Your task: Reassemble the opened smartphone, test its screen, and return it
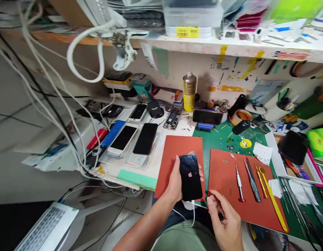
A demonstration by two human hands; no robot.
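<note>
My left hand (175, 181) is wrapped round a black smartphone (191, 179) whose dark screen shows a small apple logo. A white cable (194, 211) runs from the phone's lower end down toward my lap. My right hand (225, 219) hangs by the front edge of the right-hand red mat (221, 188), its fingers loosely bent and apart, with nothing visible in them. On that mat lie a silver screwdriver (239, 183), dark tweezers (251, 179), a gold screwdriver (261, 181) and a long yellow tool (274, 200). A tiny SIM tray (225, 161) rests near its top.
Another red mat (171, 153) lies under the phone. Left of it are a white-framed phone (123, 137) and a black phone (145, 138). An opened phone (173, 118), a spray can (189, 91) and a propped phone (207, 117) stand behind. Cables (59, 101) hang at left.
</note>
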